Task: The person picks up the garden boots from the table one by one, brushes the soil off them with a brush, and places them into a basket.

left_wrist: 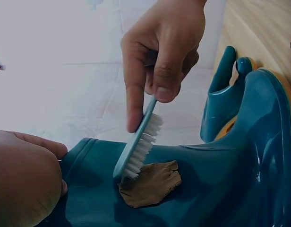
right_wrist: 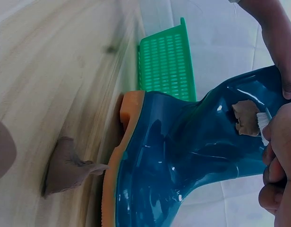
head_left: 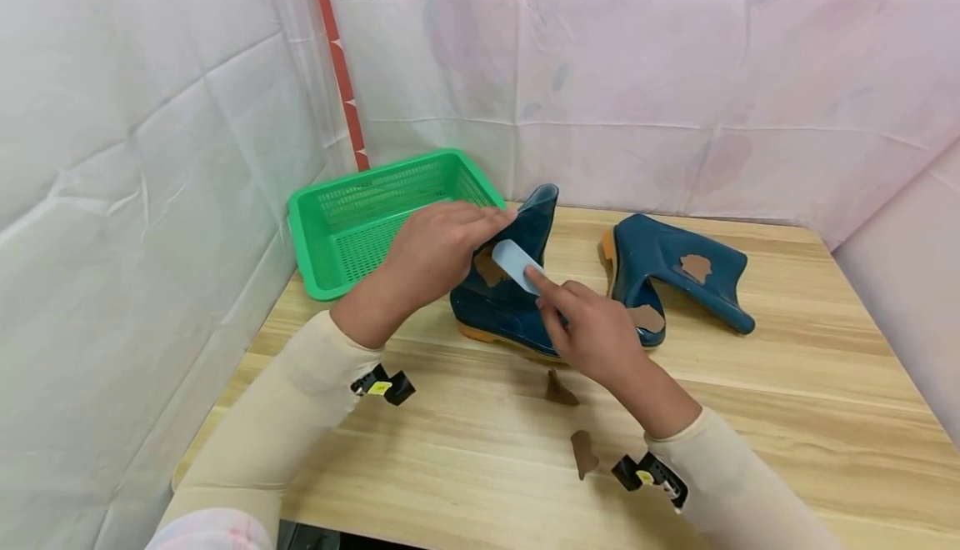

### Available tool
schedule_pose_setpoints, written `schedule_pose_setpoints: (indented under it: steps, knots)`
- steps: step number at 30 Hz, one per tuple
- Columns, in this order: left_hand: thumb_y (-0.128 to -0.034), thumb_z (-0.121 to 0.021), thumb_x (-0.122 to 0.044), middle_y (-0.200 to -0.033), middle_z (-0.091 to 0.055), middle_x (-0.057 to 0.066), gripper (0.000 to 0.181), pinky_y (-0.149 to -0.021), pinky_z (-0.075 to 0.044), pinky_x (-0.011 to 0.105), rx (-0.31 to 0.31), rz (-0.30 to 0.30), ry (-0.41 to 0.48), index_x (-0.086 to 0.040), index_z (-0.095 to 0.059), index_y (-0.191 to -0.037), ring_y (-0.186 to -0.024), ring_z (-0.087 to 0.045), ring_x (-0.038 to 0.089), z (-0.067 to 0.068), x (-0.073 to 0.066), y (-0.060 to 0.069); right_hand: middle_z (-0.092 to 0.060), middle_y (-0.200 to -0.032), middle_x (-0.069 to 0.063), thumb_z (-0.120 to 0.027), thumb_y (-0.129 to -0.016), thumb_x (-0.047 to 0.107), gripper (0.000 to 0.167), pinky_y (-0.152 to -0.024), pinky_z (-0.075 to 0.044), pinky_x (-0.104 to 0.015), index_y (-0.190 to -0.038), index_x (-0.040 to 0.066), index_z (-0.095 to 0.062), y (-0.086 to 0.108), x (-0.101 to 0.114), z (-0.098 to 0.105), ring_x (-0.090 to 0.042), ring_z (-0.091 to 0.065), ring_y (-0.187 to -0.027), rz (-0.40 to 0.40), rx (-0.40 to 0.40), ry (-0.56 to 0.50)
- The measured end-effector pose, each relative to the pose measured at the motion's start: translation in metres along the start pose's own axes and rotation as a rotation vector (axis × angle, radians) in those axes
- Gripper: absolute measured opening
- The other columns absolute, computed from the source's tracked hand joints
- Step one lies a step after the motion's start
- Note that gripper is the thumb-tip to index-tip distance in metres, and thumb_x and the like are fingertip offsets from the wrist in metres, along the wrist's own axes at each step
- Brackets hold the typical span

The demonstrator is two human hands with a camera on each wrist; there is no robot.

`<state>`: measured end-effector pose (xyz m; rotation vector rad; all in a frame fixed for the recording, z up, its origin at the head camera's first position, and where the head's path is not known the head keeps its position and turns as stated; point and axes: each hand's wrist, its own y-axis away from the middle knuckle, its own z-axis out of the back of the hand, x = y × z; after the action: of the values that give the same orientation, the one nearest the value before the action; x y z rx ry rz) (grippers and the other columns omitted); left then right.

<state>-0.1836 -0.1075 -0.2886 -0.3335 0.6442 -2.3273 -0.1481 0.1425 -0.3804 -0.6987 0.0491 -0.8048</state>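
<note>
Scrubbing seems partway: two loose brown scraps [head_left: 561, 389] lie on counter [head_left: 450, 467], perhaps already off; brown patch [left_wrist: 150, 185] still sticks to shaft of near boot [head_left: 495, 317], white bristles at its edge. Far boot [head_left: 652, 254], on its side to right, carries two more patches [head_left: 696, 267], likely left for later. Near boot: glossy dark blue, orange sole, upright at counter beside green basket [head_left: 296, 229]. Left hand [head_left: 442, 242] grips shaft's top; right hand [head_left: 600, 329] pinches pale blue brush [head_left: 512, 265].
</note>
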Motion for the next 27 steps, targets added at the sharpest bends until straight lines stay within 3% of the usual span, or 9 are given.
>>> schedule_pose_setpoints:
  steps: [16, 24, 27]
  knots:
    - [-0.0941, -0.067, 0.007, -0.129, -0.069, 0.002, 0.053, -0.093, -0.056, 0.037, 0.015, 0.025, -0.009, -0.015, -0.064, -0.142, -0.114, -0.069, 0.020, -0.0011, -0.0010, -0.0008, -0.058, -0.074, 0.000, -0.071, -0.095, 0.010, 0.051, -0.040, -0.028, -0.022, -0.144, 0.013, -0.061, 0.0091, -0.0015, -0.0008, -0.003, -0.028, -0.047, 0.019, -0.017, -0.047]
    - [-0.0960, -0.065, 0.007, -0.127, -0.071, 0.002, 0.049, -0.091, -0.057, 0.037, -0.011, 0.019, -0.010, -0.014, -0.065, -0.140, -0.112, -0.069, 0.020, -0.0040, -0.0010, -0.0014, -0.065, -0.080, -0.008, -0.071, -0.089, 0.000, 0.057, -0.040, -0.027, -0.023, -0.145, 0.010, -0.061, 0.0055, -0.0023, 0.0022, -0.007, -0.032, -0.048, 0.086, -0.151, -0.060]
    - [-0.0967, -0.065, 0.006, -0.125, -0.072, 0.002, 0.047, -0.090, -0.057, 0.037, -0.027, 0.011, -0.007, -0.014, -0.066, -0.139, -0.111, -0.070, 0.019, -0.0056, -0.0008, -0.0013, -0.066, -0.081, -0.009, -0.071, -0.090, 0.001, 0.058, -0.039, -0.026, -0.023, -0.146, 0.012, -0.059, 0.0003, -0.0016, 0.0014, -0.007, -0.032, -0.047, 0.082, -0.158, -0.055]
